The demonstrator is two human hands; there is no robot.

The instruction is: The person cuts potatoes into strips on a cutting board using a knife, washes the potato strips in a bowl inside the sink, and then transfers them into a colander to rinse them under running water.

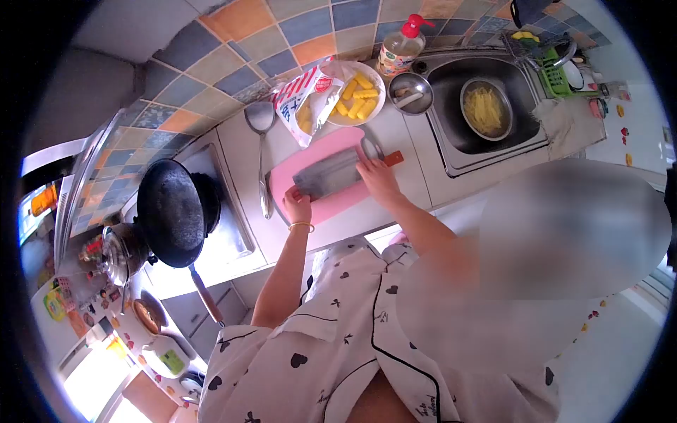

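A cleaver with a broad grey blade (328, 173) and a brown handle lies flat over the pink cutting board (349, 209). My right hand (379, 179) has its fingers closed on the cleaver where blade and handle meet. At the blade's far left end is my left hand (297, 203), its fingers curled together over the board's left part; whatever they pinch is too small to make out. Just behind the handle, a small round shiny item (371, 147) sits at the board's right edge, partly covered by the cleaver.
Behind the board stand a plate of yellow pieces (367, 109), an open bag (303, 102), a pump bottle (400, 53) and a metal bowl (411, 94). The sink (451, 151) holds a bowl of yellow strips (486, 108). At left are a spatula (261, 151) and black wok (171, 211).
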